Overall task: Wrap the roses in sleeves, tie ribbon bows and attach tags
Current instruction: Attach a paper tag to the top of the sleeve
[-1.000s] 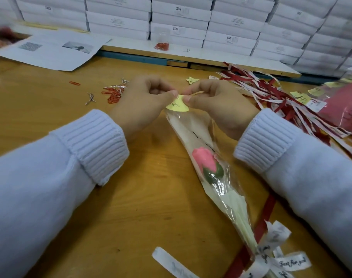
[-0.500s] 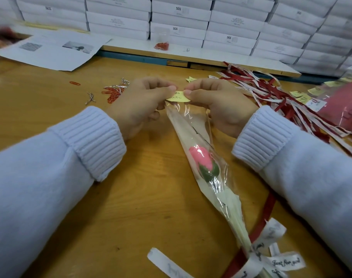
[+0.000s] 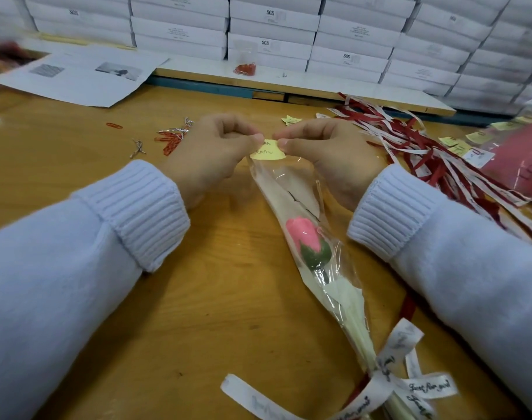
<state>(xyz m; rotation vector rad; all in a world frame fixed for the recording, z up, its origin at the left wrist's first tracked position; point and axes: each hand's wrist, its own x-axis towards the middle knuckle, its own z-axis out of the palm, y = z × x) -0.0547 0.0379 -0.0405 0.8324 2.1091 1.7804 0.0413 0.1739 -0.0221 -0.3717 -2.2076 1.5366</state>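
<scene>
A pink rose (image 3: 304, 236) lies on the wooden table inside a clear and cream sleeve (image 3: 292, 192), its stem pointing toward me. A white printed ribbon bow (image 3: 401, 380) is tied around the sleeve's narrow end. At the sleeve's wide far end sits a small yellow tag (image 3: 267, 150) with handwriting. My left hand (image 3: 210, 153) pinches the tag's left edge and my right hand (image 3: 328, 153) pinches its right edge, both against the sleeve's rim.
A heap of red and white ribbons (image 3: 425, 153) lies at the right with more yellow tags (image 3: 452, 142) and a red sleeve (image 3: 522, 156). Orange paper clips (image 3: 170, 139) and printed sheets (image 3: 86, 74) lie at the left. Stacked white boxes (image 3: 270, 34) line the back.
The tag lay flat and edge-on half a second ago; now it is turned down so its written face shows at the sleeve's rim. Both hands keep their pinch.
</scene>
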